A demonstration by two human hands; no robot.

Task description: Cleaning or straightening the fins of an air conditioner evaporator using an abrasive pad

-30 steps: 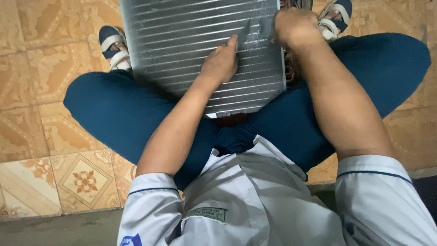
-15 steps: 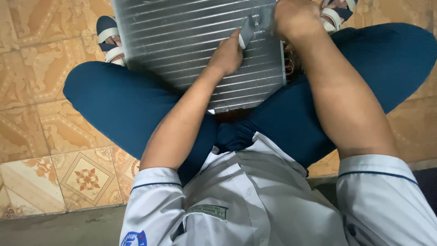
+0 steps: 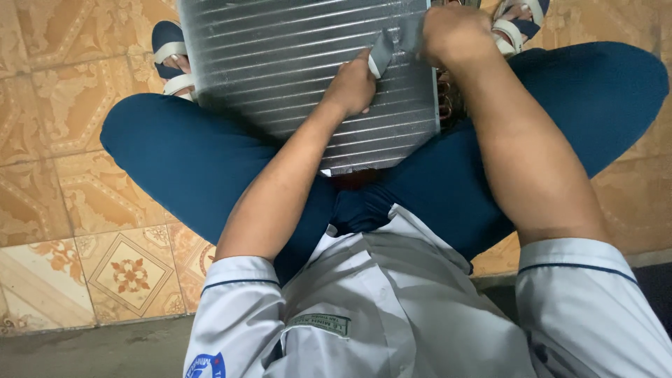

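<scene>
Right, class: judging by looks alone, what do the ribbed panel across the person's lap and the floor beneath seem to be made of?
Ribbed panel: probably metal, perhaps aluminium; dull silver-grey sheen, thin parallel fins crossed by straight ridges.
Floor: likely glazed ceramic tile; glossy tan surface, printed ornament, grout lines between squares.

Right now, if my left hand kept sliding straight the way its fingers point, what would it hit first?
The left hand points up and right across the finned metal coil. First in line is the grey tool at its fingertips, with the right hand just beyond.
</scene>
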